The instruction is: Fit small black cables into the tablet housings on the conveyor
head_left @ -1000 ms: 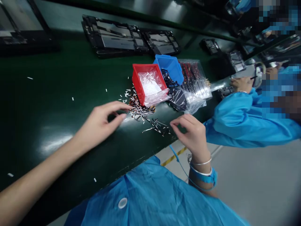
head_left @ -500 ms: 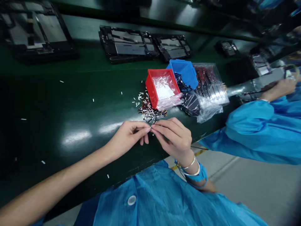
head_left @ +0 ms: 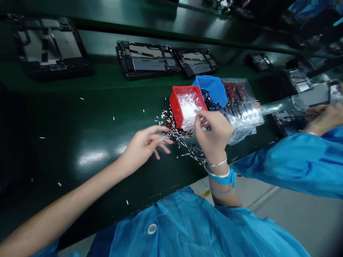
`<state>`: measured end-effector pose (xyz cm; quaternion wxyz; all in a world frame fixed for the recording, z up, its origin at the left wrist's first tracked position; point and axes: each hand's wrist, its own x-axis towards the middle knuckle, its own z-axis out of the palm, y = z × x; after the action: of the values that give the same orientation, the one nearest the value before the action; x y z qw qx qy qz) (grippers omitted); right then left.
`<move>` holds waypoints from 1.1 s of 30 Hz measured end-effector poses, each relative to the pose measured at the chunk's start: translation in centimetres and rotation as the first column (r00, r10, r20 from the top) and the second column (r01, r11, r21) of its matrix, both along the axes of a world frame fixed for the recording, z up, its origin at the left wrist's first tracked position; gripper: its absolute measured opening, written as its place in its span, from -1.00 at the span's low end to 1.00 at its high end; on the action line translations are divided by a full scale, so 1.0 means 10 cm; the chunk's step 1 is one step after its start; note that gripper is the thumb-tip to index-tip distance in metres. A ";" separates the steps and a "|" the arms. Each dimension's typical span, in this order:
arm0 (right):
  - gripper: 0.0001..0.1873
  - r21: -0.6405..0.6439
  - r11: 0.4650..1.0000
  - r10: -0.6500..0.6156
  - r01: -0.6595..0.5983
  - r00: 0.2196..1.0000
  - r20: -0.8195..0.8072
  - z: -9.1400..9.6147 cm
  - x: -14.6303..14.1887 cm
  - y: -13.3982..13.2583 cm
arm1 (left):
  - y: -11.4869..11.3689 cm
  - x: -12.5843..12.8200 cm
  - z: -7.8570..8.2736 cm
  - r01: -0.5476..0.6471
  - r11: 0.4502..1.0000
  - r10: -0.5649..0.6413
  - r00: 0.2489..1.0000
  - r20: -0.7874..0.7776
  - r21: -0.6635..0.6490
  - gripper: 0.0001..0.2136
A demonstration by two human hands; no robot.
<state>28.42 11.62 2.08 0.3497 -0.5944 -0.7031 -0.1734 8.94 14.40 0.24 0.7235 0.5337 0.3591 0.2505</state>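
Note:
My left hand (head_left: 150,144) hovers over the green bench with its fingers spread apart, left of a pile of thin dark cables with white ends (head_left: 178,132). Nothing shows in it. My right hand (head_left: 214,132) is at the front right of a red bin (head_left: 176,109), which holds small white tube pieces (head_left: 187,101) in a clear plastic lining. Its thumb and index finger come together above the bin's front edge; whatever lies between the tips is too small to make out. Several loose cables (head_left: 194,153) lie below this hand on the bench.
Behind the red bin is a blue bin (head_left: 213,89) with dark cables. To its right lies a clear tray (head_left: 242,98) of cables, with plastic film in front. Opened device frames (head_left: 148,59) line the back. A co-worker's blue sleeve (head_left: 302,159) reaches in at right. White bits dot the bench.
My hands have parted. The right hand has moved up and right to the red bin, while the left has drawn back slightly and spread its fingers. Loose cables are now visible.

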 end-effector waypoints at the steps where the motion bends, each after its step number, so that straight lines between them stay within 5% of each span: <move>1: -0.77 -0.004 0.999 -0.038 0.038 0.999 0.001 -0.01 0.03 0.06 | 0.03 0.00 0.00 -0.035 0.998 0.036 0.999 0.025 -0.047 -0.78; 8: -0.88 -0.125 0.925 0.350 -0.358 0.933 -0.085 -0.08 -0.35 -0.04 | 0.05 -0.01 0.01 -0.088 0.996 0.090 0.989 0.114 -0.027 -0.68; 15: -0.90 -0.129 0.922 0.367 -0.365 0.930 -0.003 -0.08 -0.53 -0.09 | -0.03 -0.09 0.04 -0.033 0.989 0.033 0.999 -0.003 0.145 -0.47; 18: -0.87 -0.120 0.934 0.342 -0.336 0.939 0.030 -0.05 -0.40 -0.04 | -0.01 -0.06 0.04 -0.036 0.995 0.032 0.999 0.039 0.096 -0.43; 22: -0.73 -0.012 1.000 0.023 -0.022 0.998 0.053 0.02 -0.10 0.08 | 0.05 -0.04 0.02 -0.050 0.995 0.063 0.986 0.152 -0.088 -0.29; 24: -0.73 -0.002 0.999 -0.033 0.033 0.996 0.080 0.03 -0.03 0.10 | 0.08 -0.05 0.02 -0.036 0.991 0.060 0.981 0.183 -0.131 -0.26; 29: -0.78 -0.099 0.951 0.301 -0.293 0.950 0.084 -0.06 -0.14 0.04 | 0.11 -0.08 0.08 0.131 0.964 -0.066 0.960 0.272 -0.230 -0.34; 33: -0.84 -0.064 0.939 0.331 -0.338 0.939 -0.092 -0.11 -0.19 0.00 | 0.12 -0.11 0.13 0.242 0.934 -0.166 0.946 0.279 -0.264 -0.36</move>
<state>26.54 11.63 0.99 0.3782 -0.4859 -0.7857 -0.0597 7.84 15.58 1.56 0.8569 0.4181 0.2399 0.1829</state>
